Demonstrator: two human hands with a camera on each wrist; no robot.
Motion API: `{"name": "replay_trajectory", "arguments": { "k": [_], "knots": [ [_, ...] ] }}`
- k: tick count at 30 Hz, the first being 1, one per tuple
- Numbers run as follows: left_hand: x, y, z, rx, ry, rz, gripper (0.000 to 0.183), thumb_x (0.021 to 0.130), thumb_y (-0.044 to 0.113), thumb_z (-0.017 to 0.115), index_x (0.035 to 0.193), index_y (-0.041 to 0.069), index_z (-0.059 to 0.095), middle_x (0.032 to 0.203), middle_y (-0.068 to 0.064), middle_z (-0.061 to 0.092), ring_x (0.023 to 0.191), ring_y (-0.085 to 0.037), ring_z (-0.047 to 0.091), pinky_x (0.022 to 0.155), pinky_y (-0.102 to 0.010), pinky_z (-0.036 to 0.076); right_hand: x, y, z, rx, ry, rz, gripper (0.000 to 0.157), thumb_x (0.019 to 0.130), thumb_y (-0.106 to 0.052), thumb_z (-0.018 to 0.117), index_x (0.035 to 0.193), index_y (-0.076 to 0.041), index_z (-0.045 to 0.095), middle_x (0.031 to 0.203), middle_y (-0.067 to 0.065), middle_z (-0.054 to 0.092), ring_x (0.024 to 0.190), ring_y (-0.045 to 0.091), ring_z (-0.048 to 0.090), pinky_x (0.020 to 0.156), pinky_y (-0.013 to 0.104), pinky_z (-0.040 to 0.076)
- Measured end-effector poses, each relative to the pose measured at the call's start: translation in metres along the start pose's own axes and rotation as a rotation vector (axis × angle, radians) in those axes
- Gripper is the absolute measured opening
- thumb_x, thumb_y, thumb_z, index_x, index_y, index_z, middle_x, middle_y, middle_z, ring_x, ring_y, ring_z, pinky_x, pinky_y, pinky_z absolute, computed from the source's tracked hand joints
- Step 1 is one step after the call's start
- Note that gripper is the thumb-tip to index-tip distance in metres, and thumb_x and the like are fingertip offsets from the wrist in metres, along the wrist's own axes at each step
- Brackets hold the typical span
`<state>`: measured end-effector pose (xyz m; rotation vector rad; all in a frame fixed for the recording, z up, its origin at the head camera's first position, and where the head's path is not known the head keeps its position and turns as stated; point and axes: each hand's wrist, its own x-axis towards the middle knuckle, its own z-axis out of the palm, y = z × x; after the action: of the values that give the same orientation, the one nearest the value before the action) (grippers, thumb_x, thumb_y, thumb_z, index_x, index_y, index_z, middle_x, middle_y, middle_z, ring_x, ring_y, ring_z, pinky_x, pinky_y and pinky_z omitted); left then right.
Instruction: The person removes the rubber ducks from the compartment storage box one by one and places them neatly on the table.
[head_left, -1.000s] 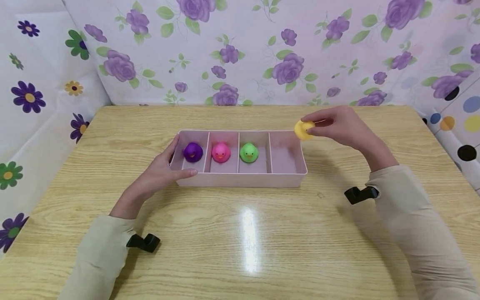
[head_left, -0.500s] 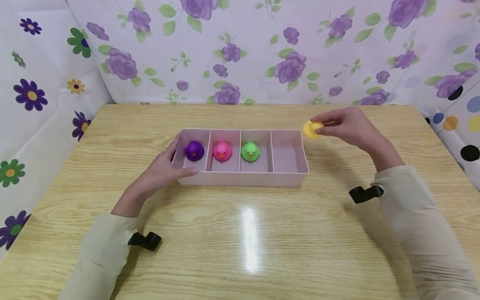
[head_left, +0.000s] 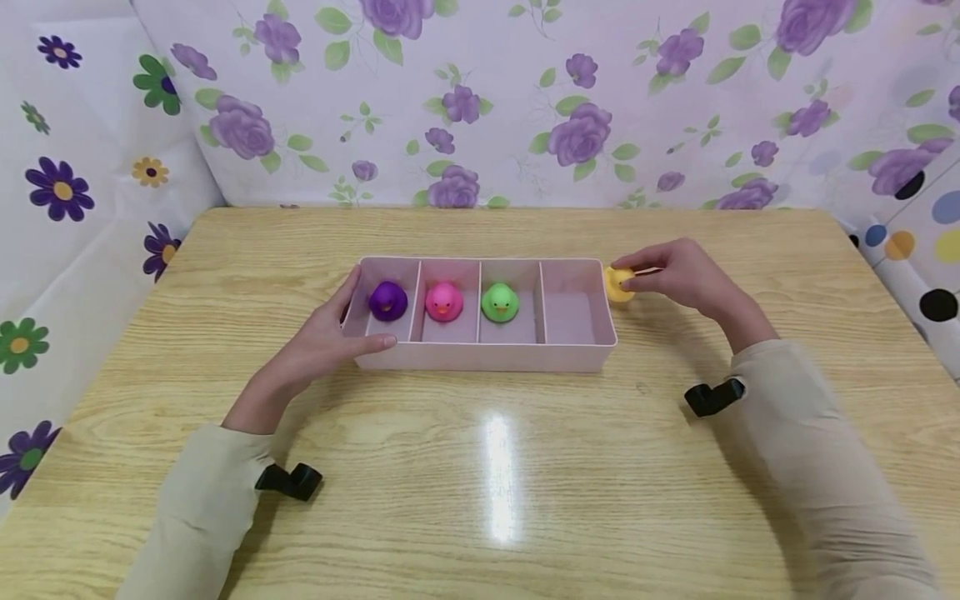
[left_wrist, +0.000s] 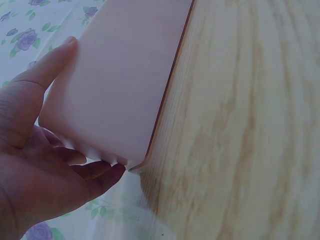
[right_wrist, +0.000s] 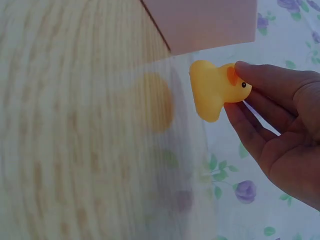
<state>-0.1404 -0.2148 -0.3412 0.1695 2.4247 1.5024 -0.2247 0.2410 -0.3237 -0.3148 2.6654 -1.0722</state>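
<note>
A pink tray [head_left: 480, 357] with four compartments lies mid-table. From the left they hold a purple duck [head_left: 387, 300], a pink duck [head_left: 443, 302] and a green duck [head_left: 499, 302]; the rightmost compartment [head_left: 570, 317] holds nothing. My left hand [head_left: 322, 337] grips the tray's left end [left_wrist: 115, 85], thumb on the front wall. My right hand [head_left: 678, 275] pinches a yellow duck [head_left: 618, 284] by its head [right_wrist: 216, 90], just outside the tray's right wall, low over the table.
The wooden table [head_left: 487, 467] is ringed by flowered cloth walls [head_left: 525, 100] at the back and both sides. Black wrist mounts [head_left: 288, 482] [head_left: 712, 397] sit on my sleeves.
My right hand has carried the yellow duck a little rightward and down, from above the tray's far right corner to beside its right wall. My left hand has stayed put.
</note>
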Motion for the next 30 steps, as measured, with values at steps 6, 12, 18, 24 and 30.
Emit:
{"name": "replay_trajectory", "arguments": {
  "k": [6, 12, 18, 24, 30],
  "knots": [
    [0.000, 0.001, 0.000, 0.007, 0.003, 0.001, 0.115, 0.086, 0.023, 0.079, 0.160, 0.020, -0.009, 0.167, -0.009, -0.002, 0.152, -0.028, 0.000, 0.122, -0.050, 0.007, 0.004, 0.005, 0.004, 0.000, -0.007, 0.001, 0.036, 0.092, -0.018, 0.073, 0.126, -0.006, 0.070, 0.126, 0.015, 0.067, 0.116, 0.026, 0.059, 0.086, 0.027, 0.049],
    [0.000, 0.002, -0.001, 0.010, 0.005, -0.004, 0.115, 0.086, 0.022, 0.079, 0.160, 0.021, -0.009, 0.167, -0.009, -0.003, 0.152, -0.027, 0.000, 0.122, -0.050, 0.006, 0.007, 0.008, 0.007, 0.002, -0.017, 0.008, 0.036, 0.093, -0.015, 0.072, 0.128, -0.004, 0.069, 0.128, 0.016, 0.066, 0.121, 0.028, 0.057, 0.089, 0.031, 0.050],
    [0.000, 0.002, -0.001, 0.014, 0.006, -0.005, 0.115, 0.086, 0.024, 0.079, 0.160, 0.022, -0.008, 0.167, -0.009, -0.001, 0.152, -0.028, 0.001, 0.121, -0.051, 0.007, 0.007, 0.008, 0.006, -0.009, -0.044, 0.004, 0.038, 0.094, -0.013, 0.069, 0.130, -0.003, 0.066, 0.131, 0.019, 0.063, 0.126, 0.033, 0.053, 0.098, 0.046, 0.048],
    [0.000, 0.001, 0.000, 0.004, 0.003, -0.002, 0.114, 0.086, 0.023, 0.079, 0.160, 0.021, -0.008, 0.167, -0.010, 0.001, 0.152, -0.028, 0.002, 0.121, -0.052, 0.008, 0.002, 0.002, 0.000, 0.013, -0.014, -0.012, 0.041, 0.094, -0.016, 0.070, 0.133, -0.004, 0.064, 0.136, 0.017, 0.060, 0.120, 0.033, 0.060, 0.097, 0.045, 0.050],
    [-0.001, 0.000, 0.001, -0.001, 0.000, -0.004, 0.115, 0.086, 0.024, 0.079, 0.160, 0.021, -0.009, 0.167, -0.008, -0.001, 0.152, -0.027, 0.001, 0.121, -0.051, 0.008, -0.005, -0.012, -0.004, 0.034, 0.037, -0.044, 0.043, 0.096, -0.025, 0.069, 0.133, -0.004, 0.064, 0.138, 0.017, 0.058, 0.117, 0.037, 0.062, 0.099, 0.051, 0.048]
  ]
}}
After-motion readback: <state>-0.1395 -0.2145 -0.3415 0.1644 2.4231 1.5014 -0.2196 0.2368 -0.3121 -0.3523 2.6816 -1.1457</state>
